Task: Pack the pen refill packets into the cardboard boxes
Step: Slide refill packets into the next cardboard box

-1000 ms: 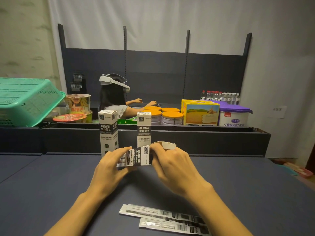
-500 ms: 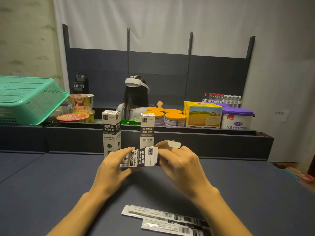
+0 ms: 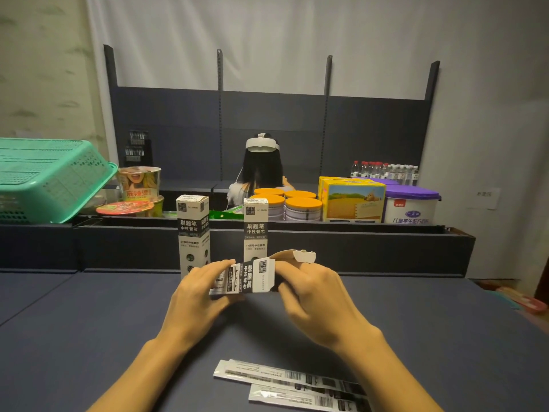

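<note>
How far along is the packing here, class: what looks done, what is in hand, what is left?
Done, apparently: two boxes stand upright and closed at the back of the table. In hand: the left hand and right hand hold a third box sideways, its end flap open. Left: two packets lie unpacked near the front edge.

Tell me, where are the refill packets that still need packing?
In the head view, the refill packets lie flat on the dark table, bottom centre, just under the right forearm and nearer the person than the held box.
</note>
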`<state>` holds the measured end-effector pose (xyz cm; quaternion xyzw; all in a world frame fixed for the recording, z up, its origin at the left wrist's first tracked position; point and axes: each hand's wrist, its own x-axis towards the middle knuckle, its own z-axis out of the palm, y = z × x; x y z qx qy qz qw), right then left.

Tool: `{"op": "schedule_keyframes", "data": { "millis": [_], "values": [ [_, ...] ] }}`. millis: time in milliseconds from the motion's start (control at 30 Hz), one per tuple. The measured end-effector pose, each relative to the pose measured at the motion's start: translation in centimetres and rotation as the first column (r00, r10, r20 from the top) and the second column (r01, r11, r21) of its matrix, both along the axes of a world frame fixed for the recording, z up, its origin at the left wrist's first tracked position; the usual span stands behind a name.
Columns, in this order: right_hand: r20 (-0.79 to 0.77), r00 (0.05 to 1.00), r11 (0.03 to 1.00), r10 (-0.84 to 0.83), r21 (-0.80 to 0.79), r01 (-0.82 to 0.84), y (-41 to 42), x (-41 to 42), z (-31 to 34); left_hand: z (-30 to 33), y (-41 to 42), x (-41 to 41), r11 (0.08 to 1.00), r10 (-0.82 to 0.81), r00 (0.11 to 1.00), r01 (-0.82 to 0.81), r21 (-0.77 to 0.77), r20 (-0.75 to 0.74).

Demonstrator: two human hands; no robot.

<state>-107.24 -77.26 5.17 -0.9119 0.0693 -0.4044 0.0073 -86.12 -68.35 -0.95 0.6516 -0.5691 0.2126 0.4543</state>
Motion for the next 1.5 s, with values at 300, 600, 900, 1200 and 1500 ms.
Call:
{"op": "schedule_keyframes", "data": {
  "millis": [300, 600, 900, 1200, 1500],
  "values": [
    [0.341, 0.939, 0.999, 0.036, -0.025, -0.029, -1.6, -0.2, -0.1, 0.1, 0.1, 0.0, 0.998, 0.064, 0.996, -0.064, 0.009, -0.060],
    [-0.019, 0.998, 0.798, 0.067, 0.602, -0.042, -2.9, -2.9, 1.4, 0.3, 0.2, -0.2, 0.996, 0.086, 0.992, -0.086, 0.004, -0.092],
    [-0.702, 0.649, 0.822, 0.293, 0.531, 0.203, -1.3, -2.3, 0.8, 0.4, 0.3, -0.4, 0.995, 0.097, 0.990, -0.096, 0.016, -0.103],
    [-0.697, 0.686, 0.845, 0.209, 0.482, 0.233, -1.3, -1.7, 0.0, 0.4, 0.2, -0.3, 0.994, 0.108, 0.990, -0.106, 0.021, -0.088],
    [-0.449, 0.890, 0.814, 0.077, 0.544, 0.204, -3.0, -2.1, -0.3, 0.4, 0.3, -0.5, 0.992, 0.124, 0.987, -0.123, 0.017, -0.103]
  ]
}}
